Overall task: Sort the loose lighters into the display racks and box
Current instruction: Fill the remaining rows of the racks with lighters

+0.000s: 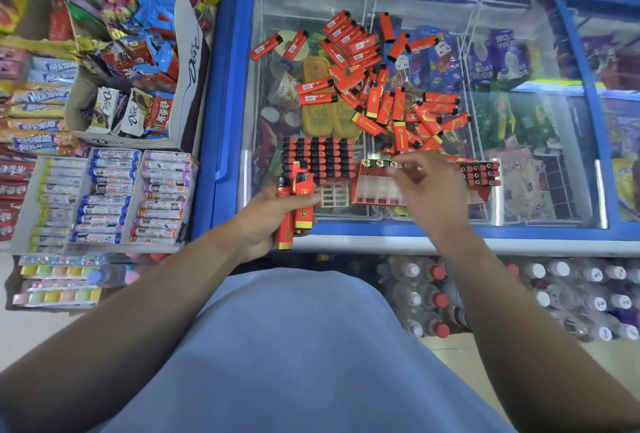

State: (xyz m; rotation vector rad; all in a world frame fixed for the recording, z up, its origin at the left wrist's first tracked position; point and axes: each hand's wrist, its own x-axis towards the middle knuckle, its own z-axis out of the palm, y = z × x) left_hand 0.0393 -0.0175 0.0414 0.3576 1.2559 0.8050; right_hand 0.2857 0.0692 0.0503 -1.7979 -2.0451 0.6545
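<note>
Several loose red lighters (pixel 377 82) lie scattered on the glass lid of a blue freezer (pixel 228 86). A white rack (pixel 320 160) filled with black-capped lighters stands near the front, its lower slots bare. To its right sits a red display rack (pixel 374 186), mostly vacant, with a few lighters along its top row. Another rack part (pixel 479 173) holding lighters shows past my right hand. My left hand (pixel 266 221) grips a bunch of red lighters (pixel 298 204) upright. My right hand (pixel 426 186) hovers over the red rack, fingers bent at its top row; whether it holds anything is hidden.
Left of the freezer are boxes of chocolate (pixel 131 100), candy tubes (pixel 110 197) and snack packets. Water bottles (pixel 519 297) are stacked on the floor beneath the freezer's front edge. Ice cream packs show through the glass.
</note>
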